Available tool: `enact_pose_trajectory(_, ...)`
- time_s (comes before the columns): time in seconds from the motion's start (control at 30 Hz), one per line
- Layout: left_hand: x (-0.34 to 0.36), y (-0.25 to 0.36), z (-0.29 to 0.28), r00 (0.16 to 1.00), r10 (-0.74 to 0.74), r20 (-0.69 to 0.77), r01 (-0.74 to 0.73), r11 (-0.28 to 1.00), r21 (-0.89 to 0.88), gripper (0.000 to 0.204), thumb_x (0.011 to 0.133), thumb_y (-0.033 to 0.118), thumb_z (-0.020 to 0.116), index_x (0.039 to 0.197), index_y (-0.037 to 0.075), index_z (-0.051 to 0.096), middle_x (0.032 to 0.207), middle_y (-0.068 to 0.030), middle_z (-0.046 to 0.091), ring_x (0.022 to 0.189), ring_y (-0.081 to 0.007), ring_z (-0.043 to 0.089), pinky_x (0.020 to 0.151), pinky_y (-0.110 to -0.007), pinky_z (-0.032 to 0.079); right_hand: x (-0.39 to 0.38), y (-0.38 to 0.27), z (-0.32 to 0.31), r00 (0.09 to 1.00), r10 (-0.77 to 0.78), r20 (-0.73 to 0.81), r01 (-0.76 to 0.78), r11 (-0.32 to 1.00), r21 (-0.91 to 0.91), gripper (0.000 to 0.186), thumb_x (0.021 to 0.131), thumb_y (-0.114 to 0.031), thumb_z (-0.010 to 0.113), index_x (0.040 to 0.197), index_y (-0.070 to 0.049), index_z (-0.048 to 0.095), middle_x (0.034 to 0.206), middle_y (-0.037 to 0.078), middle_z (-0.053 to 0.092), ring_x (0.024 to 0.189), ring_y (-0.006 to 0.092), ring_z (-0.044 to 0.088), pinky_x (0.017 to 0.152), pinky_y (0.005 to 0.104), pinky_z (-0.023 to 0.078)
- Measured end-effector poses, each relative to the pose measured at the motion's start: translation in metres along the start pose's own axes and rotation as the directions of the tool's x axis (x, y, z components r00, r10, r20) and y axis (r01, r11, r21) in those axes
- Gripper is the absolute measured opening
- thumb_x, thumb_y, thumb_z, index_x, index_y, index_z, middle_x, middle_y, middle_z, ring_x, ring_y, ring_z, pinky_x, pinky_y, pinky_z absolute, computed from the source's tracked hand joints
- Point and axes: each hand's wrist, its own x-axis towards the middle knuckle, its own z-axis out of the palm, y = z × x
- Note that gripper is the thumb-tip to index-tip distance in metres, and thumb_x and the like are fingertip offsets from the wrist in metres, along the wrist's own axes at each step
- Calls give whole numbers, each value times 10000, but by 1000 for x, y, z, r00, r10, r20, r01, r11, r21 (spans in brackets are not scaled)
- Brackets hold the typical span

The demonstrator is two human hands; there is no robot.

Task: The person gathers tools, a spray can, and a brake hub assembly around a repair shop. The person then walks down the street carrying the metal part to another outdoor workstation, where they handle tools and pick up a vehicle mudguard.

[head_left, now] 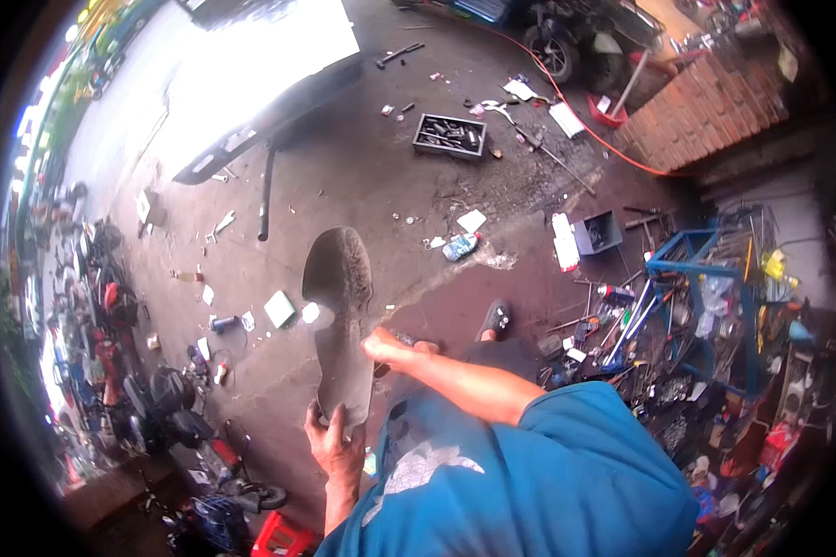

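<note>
Both my hands hold a long, dark grey, curved shell [336,345], wide and rounded at its far end and dusty on its inner face. It looks like a vehicle panel or seat base, but its exact kind is unclear. At its near end my left hand [337,447] is closed, with fingertips over the rim. My right hand [385,348] grips the right edge about halfway along, fingers curled. The shell is held in front of my blue shirt, above the dirty floor [251,357]. Part of its near end is hidden behind my left fingers.
A grey tray of tools [450,136] lies ahead on the floor, near a blue bottle [461,246]. To the right stand a blue metal rack [697,260] and scattered parts. Motorbikes [172,404] line the left. A red stool [281,537] is at the lower edge.
</note>
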Motion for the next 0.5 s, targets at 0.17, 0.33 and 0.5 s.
enact_pose_trajectory(0.17,4,-46,-11,987,-157,40,155,987,53,395,566,117,704,947,76,609,1060,-195,519,875,-346,549,703,-387,475,13,-41,44,940,332,83,-336,848,410,198,733,-116,437,736,27,573,659,186,555,512,289,560,417,465,449)
enact_pose_trajectory(0.33,0,-97,-13,956,-250,152,261,964,-56,287,604,96,687,883,76,623,860,-146,587,782,-328,574,667,-391,458,-8,-93,37,897,279,343,-351,921,169,683,776,-506,518,1192,27,420,1057,181,524,968,304,564,681,438,507)
enact_pose_trajectory(0.5,-3,-134,12,914,-391,106,403,907,-126,197,649,147,702,820,69,642,738,-138,588,712,-314,582,640,-373,450,23,-92,0,961,163,224,-142,984,-110,731,795,-584,481,1206,18,422,1073,211,538,973,321,563,703,486,505)
